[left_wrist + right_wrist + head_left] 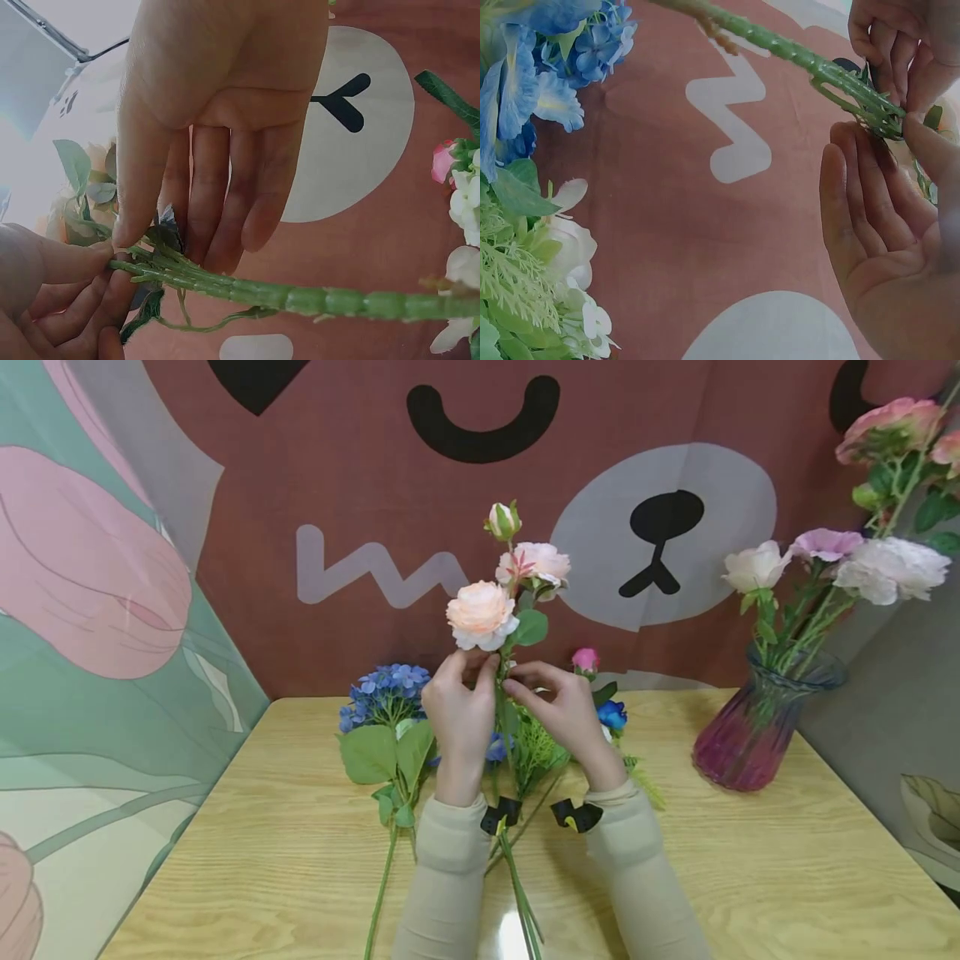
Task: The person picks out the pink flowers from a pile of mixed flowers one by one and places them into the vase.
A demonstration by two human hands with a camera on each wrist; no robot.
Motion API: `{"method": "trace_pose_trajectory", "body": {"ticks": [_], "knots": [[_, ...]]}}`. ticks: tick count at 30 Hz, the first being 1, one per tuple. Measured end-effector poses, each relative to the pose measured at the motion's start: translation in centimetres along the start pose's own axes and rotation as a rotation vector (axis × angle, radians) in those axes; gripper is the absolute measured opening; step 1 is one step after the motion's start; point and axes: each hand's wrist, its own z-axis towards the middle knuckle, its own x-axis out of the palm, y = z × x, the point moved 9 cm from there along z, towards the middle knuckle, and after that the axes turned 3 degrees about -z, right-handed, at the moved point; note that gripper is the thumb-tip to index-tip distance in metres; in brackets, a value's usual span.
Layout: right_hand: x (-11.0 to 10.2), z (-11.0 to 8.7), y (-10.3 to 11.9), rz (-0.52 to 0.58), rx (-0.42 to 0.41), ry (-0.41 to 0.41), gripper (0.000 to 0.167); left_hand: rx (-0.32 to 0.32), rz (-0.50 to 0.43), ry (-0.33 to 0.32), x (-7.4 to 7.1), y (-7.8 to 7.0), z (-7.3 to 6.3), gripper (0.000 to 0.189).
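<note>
Peach-and-pale-pink artificial rose spray (482, 616), upright above pale wood-grain table (285, 877); left hand (459, 714) and right hand (562, 706) raised, fingertips nearly meeting, thumbs and fingers closely pinching green stem (322, 301) just below blooms. Beige-sleeved forearms (450, 877) converging. Outward: blue hydrangea (392, 687), left; pink-purple glass vase (742, 735), right.

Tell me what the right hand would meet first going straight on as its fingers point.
The right hand would likely meet the green stem right at its fingertips; beyond sits the left hand, though depth is unclear.
</note>
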Motion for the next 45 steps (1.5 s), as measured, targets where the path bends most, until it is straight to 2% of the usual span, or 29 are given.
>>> {"method": "trace_pose_trajectory", "body": {"ticks": [13,22,31,45], "knots": [[-0.6,0.0,0.2,0.003,-0.007,-0.072,0.017,0.020,0.012,0.042,0.6,-0.4,-0.1,0.010],[-0.6,-0.2,1.2,-0.018,-0.039,-0.110,0.013,0.028,0.010,0.042,0.7,-0.4,-0.2,0.009],[-0.9,-0.3,1.4,-0.025,-0.025,-0.123,0.011,0.020,-0.027,0.066,1.1,-0.3,-0.3,0.010],[-1.4,-0.5,1.7,-0.044,-0.059,-0.173,0.009,0.028,-0.057,0.096,1.6,-0.2,-0.2,0.011]]}}
